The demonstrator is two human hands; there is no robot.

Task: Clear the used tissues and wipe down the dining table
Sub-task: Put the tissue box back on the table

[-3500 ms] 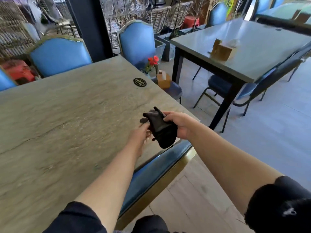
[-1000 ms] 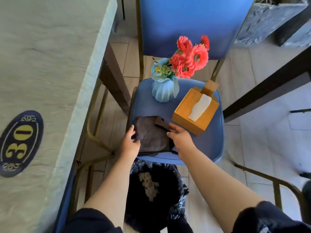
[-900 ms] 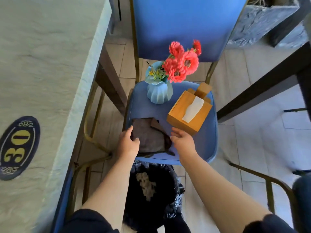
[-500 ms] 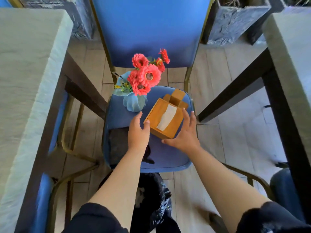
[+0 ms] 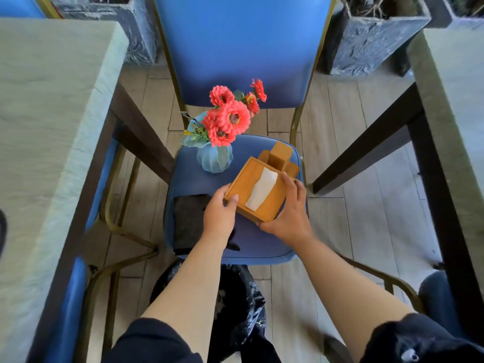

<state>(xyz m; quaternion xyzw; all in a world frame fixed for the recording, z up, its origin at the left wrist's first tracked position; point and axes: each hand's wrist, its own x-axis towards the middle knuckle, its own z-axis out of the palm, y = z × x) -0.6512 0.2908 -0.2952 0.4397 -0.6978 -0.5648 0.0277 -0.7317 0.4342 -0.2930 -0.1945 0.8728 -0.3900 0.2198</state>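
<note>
A wooden tissue box (image 5: pixel 246 187) with a white tissue sticking out sits on the seat of a blue chair (image 5: pixel 262 244). My left hand (image 5: pixel 218 216) grips its near left corner and my right hand (image 5: pixel 289 213) grips its right side. A dark folded cloth (image 5: pixel 187 218) lies on the seat's left part, just left of my left hand. The stone dining table (image 5: pixel 47 127) fills the left side of the view.
A blue vase with red flowers (image 5: pixel 220 132) stands on the seat behind the box. A black bin bag (image 5: pixel 241 302) sits on the floor under the seat's front. A second table (image 5: pixel 455 106) stands on the right, grey planters behind.
The cloth was folded over the table, then laid on the chair seat and let go. Both hands moved right and closed around the tissue box.
</note>
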